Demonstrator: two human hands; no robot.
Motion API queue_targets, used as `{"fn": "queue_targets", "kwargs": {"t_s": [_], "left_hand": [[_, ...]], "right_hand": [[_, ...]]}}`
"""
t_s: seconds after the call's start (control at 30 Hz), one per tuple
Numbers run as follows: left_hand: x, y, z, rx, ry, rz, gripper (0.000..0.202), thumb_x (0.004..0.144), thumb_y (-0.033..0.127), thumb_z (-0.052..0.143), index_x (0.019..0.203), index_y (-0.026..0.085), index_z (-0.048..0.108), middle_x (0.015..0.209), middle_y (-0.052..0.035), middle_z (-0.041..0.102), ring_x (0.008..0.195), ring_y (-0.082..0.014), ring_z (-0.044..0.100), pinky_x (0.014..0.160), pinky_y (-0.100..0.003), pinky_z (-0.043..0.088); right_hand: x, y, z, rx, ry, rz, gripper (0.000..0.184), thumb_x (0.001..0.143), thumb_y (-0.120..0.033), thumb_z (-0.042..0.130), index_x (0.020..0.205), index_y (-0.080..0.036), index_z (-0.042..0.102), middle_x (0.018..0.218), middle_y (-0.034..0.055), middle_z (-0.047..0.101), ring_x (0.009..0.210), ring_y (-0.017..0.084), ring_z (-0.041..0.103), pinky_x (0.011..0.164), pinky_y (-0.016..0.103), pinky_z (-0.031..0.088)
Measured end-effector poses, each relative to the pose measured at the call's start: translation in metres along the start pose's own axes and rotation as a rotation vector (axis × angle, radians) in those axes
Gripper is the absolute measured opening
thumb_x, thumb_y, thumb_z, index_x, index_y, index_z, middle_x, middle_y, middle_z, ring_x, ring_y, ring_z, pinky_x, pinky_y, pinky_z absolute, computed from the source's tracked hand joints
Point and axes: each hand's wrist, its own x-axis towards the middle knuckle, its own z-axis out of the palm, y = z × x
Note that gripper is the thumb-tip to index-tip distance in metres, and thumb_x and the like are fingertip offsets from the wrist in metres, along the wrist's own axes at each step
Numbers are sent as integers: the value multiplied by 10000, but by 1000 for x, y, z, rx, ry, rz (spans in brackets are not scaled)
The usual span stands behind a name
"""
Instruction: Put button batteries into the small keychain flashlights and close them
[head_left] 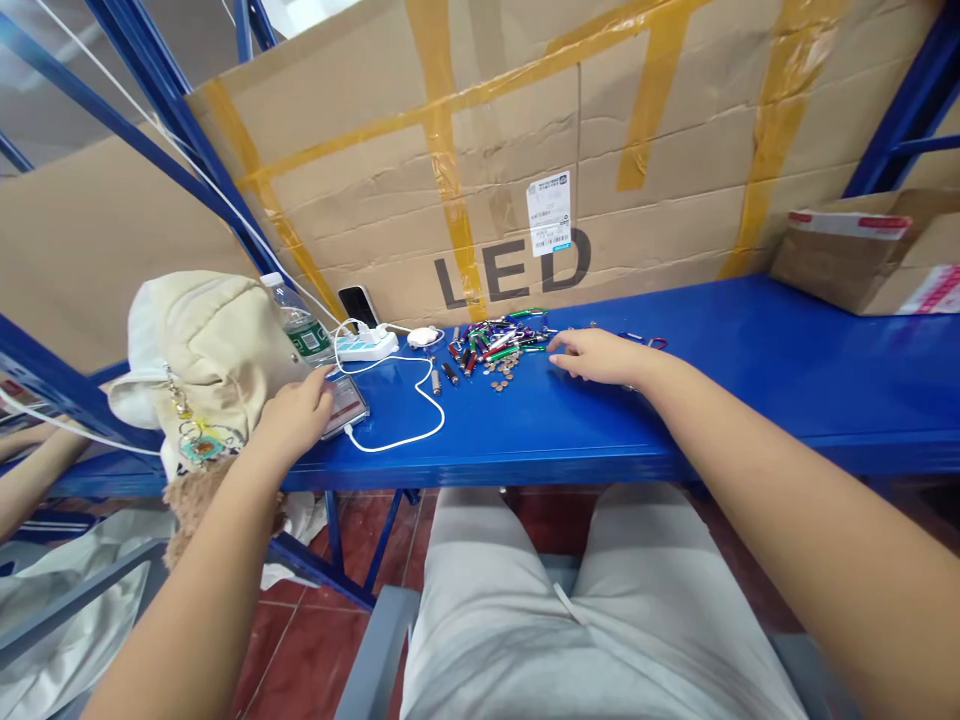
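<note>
My left hand (296, 415) rests on a smartphone (346, 402) lying on the blue shelf (750, 370), fingers curled over its screen; a white cable (397, 437) runs from the phone. My right hand (592, 357) lies flat on the shelf, fingers stretched toward a pile of small coloured keychain flashlights (495, 345) and several button batteries (504, 374). Its fingertips are just right of the pile. Two loose flashlights (442, 377) lie apart to the left.
A cream bag (202, 350) with a keychain, a water bottle (300, 322), a white power strip (367, 345), a second phone (358, 303) and a big "LED" carton (525, 150) stand at the back. A taped box (862, 250) sits right. Another person's arm (30, 470) is at left.
</note>
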Motion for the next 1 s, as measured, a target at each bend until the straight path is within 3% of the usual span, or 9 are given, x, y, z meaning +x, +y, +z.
{"fn": "queue_targets", "kwargs": {"t_s": [0.1,0.23,0.33,0.47,0.53,0.6,0.77,0.93,1.0], "left_hand": [[4,21,-1,-38,-22,54,545,910,345,302,1407,170,442,1254,-147,643,1151,-365,590,941,-517,465],[17,64,4,-168,-67,318,529,919,379,341,1359,129,494,1363,-121,576,1240,-270,542,1060,-389,403],[33,100,13,-171,-102,428,503,936,360,343,1335,106,513,1378,-139,556,1263,-255,519,1085,-358,370],[44,136,24,-69,-256,407,472,961,391,323,1285,126,540,1322,-186,579,1218,-327,545,1007,-467,417],[41,145,25,-3,-299,372,481,967,421,311,1292,143,531,1315,-198,580,1218,-379,534,964,-562,414],[34,149,23,-4,-306,385,485,971,422,310,1335,162,496,1349,-191,557,1243,-386,513,960,-591,404],[26,148,20,-147,-235,495,465,910,260,486,1358,137,486,1319,-167,587,1206,-285,560,1007,-397,432],[38,149,12,-367,-200,365,455,802,149,591,1255,119,576,1011,-98,724,876,-215,681,859,-336,522],[45,158,3,-503,-94,358,407,795,160,601,1201,132,616,954,-71,733,852,-195,677,855,-331,526]], "right_hand": [[-1,-2,0,-3,5,3,307,917,-333,469,1153,-172,582,847,70,696,763,201,632,706,297,461],[-1,-4,0,2,5,5,304,912,-327,485,1152,-171,587,843,73,700,753,204,634,709,302,464],[-2,-4,0,7,5,12,308,911,-325,488,1155,-166,588,847,76,703,753,204,637,710,300,468],[-4,-3,-1,0,3,6,340,919,-340,474,1187,-161,582,879,84,709,780,211,647,747,307,472],[-3,-2,-2,-22,6,-16,357,920,-345,473,1201,-155,583,890,91,711,809,220,652,784,314,467],[-2,-1,-1,-43,9,-26,362,919,-350,474,1201,-154,588,904,97,712,848,232,653,802,317,463],[-1,0,-1,-56,13,-21,360,923,-359,467,1194,-161,598,946,106,709,907,243,643,789,314,463],[0,-5,3,-83,85,-144,309,915,-292,472,1132,-159,648,955,94,707,858,220,638,779,310,462],[2,-12,9,-98,130,-273,286,896,-266,501,1103,-171,674,1003,88,705,901,222,634,811,319,464]]}}
